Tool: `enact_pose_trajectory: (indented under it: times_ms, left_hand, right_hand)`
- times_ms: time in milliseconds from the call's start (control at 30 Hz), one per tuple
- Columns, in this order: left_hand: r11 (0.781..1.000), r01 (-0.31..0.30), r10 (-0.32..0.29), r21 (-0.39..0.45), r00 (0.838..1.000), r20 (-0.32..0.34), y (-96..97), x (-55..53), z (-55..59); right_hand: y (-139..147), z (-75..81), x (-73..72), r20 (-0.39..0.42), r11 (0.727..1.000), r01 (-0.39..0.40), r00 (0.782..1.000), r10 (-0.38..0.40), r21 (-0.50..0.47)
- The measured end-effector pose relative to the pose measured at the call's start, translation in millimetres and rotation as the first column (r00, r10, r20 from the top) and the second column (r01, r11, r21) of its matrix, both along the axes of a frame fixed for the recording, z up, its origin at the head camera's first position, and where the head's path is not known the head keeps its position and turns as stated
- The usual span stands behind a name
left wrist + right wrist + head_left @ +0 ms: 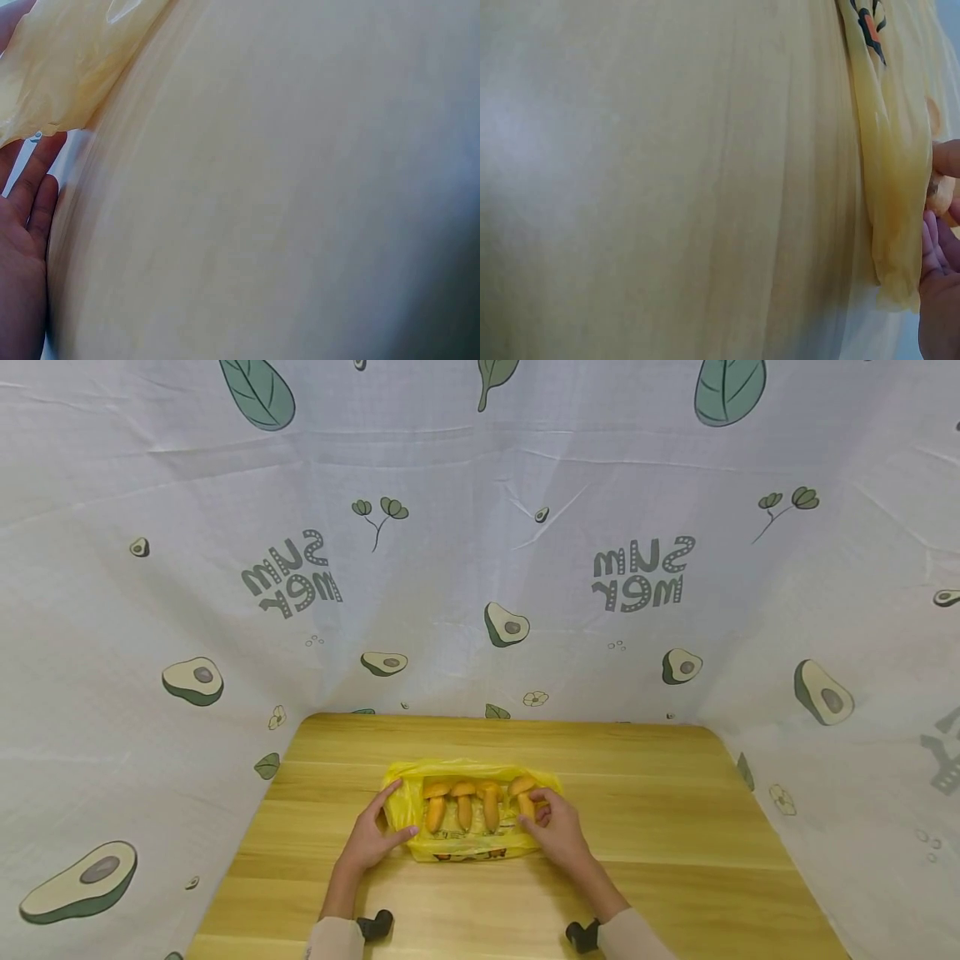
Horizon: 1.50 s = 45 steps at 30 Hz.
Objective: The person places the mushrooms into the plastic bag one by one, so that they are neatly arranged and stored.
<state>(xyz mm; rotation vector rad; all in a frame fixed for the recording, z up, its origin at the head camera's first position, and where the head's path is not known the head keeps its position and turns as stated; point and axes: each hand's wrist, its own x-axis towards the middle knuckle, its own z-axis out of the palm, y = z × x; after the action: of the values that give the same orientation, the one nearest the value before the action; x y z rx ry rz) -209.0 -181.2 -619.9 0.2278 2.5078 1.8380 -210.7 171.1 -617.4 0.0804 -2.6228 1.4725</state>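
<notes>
A yellow plastic bag (405, 814) lies on the table with its mouth spread wide. Several orange-brown mushrooms (464, 810) stand out inside it in a row, caps toward the far side. At the right end of that row, my right hand (558, 828) holds one mushroom (522, 787) by its stem between thumb and fingers. My left hand (369, 837) rests against the bag's left side, thumb and fingers spread apart and fairly straight. In the left wrist view, the bag's edge (64, 90) covers some of that hand's fingertips.
The wooden tabletop (645, 810) extends around the bag on all sides. A white cloth (450, 568) printed with avocados and leaves hangs behind the table and along both sides. Black wrist devices (377, 926) sit at both cuffs.
</notes>
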Motion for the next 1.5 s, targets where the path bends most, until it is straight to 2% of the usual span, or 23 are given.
enact_pose_trajectory:
  times_ms: [67, 300, 567, 967, 1300, 1500]
  left_hand:
    - [1.000, 0.000, 0.000, -0.002, 1.000, 0.007, 0.1, -0.8, -1.8]
    - [0.999, 0.031, -0.031, -0.014, 0.999, -0.010, -8.0, -11.6, -23.8]
    - [0.999, 0.043, -0.043, -0.002, 0.999, -0.022, -8.1, -11.9, -23.5]
    - [0.999, 0.044, -0.044, -0.011, 0.999, -0.026, -6.4, -12.0, -22.5]
    - [0.998, 0.050, -0.051, -0.024, 0.998, -0.029, -8.4, -11.2, -22.9]
    - [0.999, 0.038, -0.039, -0.026, 0.999, -0.030, -11.3, -9.9, -22.0]
  right_hand:
    - [0, -0.9, 0.0, 0.007, 1.000, 0.002, 1.000, -0.002, 0.004]
    - [-2, -4.5, 0.8, -0.003, 0.999, 0.012, 1.000, -0.012, 0.038]
    - [-3, -4.9, 1.2, -0.032, 0.996, -0.001, 0.999, 0.003, 0.089]
    - [-1, -5.2, -0.2, 0.029, 0.992, 0.000, 1.000, -0.004, 0.130]
    - [5, -5.5, 6.2, -0.027, 0.998, 0.000, 1.000, 0.001, 0.064]
    - [14, -7.0, 7.0, -0.096, 0.998, -0.005, 0.995, 0.010, 0.056]
